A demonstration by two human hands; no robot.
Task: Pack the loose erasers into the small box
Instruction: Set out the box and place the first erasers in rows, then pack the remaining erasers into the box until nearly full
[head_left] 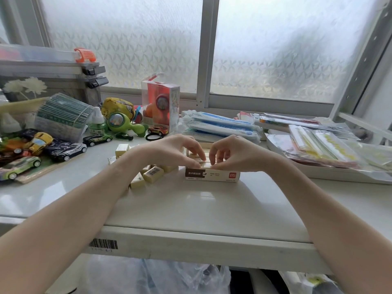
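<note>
A small cardboard box (212,175) with a brown and cream label stands open in the middle of the white table. Both hands hover over its open top. My left hand (174,148) reaches in from the left, fingers curled down onto the erasers packed inside. My right hand (230,151) comes from the right, fingertips pinching an eraser at the box's near edge. Several loose cream erasers (153,174) in clear wrappers lie just left of the box, partly hidden under my left wrist. Another eraser (122,149) sits farther back left.
Toy cars (65,150) crowd the left side beside a stack of cards (63,115). Boxed and plush toys (161,105) stand behind. Blue-white packets (222,126) and plastic sleeves (318,145) fill the right. A black hair tie (153,137) lies behind the hands.
</note>
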